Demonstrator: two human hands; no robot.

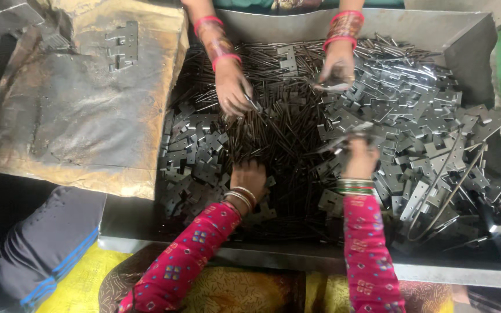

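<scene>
My left hand, in a red patterned sleeve with bangles, reaches down into the heap of thin dark metal pins at the middle of a big steel tray. Its fingers are buried in the pins. My right hand is lifted above the tray and grips a grey metal hinge plate. Piles of grey hinge plates fill the tray's right side, with more at its left.
Across the tray, another person's two hands with red bangles handle pins and plates. A worn, stained sheet lies to the left with an assembled hinge on it. Long bent wires rest on the right pile.
</scene>
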